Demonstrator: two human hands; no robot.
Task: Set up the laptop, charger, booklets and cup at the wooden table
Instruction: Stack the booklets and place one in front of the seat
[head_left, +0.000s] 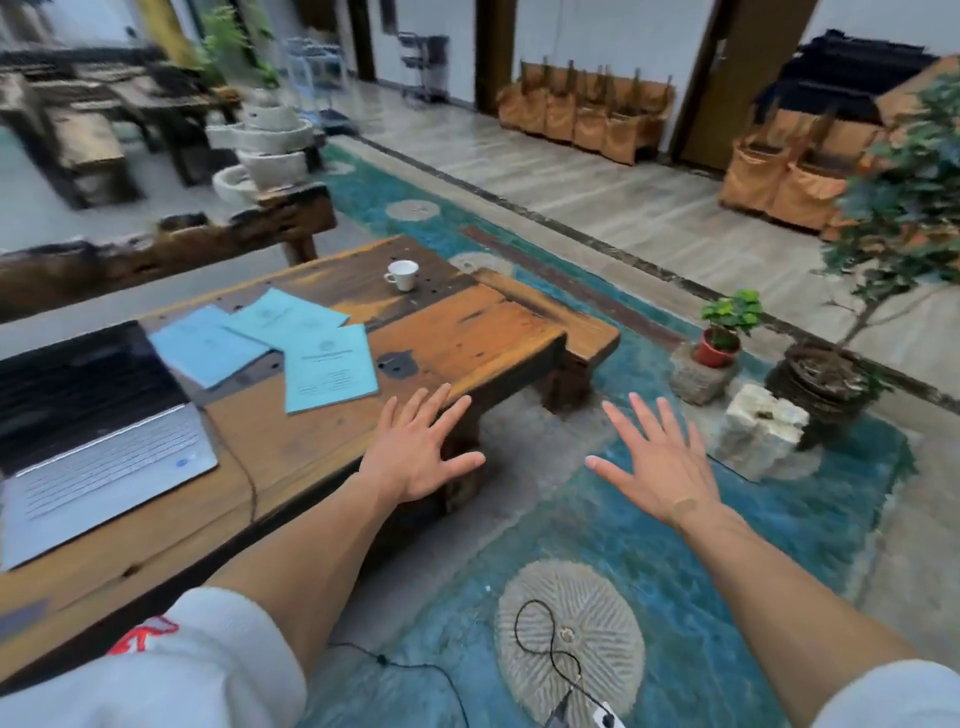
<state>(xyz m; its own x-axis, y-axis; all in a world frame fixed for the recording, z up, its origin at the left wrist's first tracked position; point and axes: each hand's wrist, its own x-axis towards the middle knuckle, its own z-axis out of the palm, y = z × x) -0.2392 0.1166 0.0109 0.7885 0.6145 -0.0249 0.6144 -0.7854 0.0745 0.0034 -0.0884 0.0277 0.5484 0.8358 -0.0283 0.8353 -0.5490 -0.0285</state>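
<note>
An open silver laptop (88, 415) with a dark screen sits at the left end of the wooden table (483, 332). Three light blue booklets (291, 343) lie fanned out beside it. A white cup (402, 274) stands upright near the table's far edge. A black charger cable (545, 644) with a white plug lies on the floor near my feet. My left hand (423, 452) hovers flat with fingers spread over the table's near right edge. My right hand (657, 462) is spread open above the floor, holding nothing.
A teal rug (649, 545) with round beige patches covers the floor. To the right stand a small potted plant in a red pot (719, 345), a white stone block (761, 431) and a large dark planter (826, 384). A dark wooden bench (171, 244) runs behind the table.
</note>
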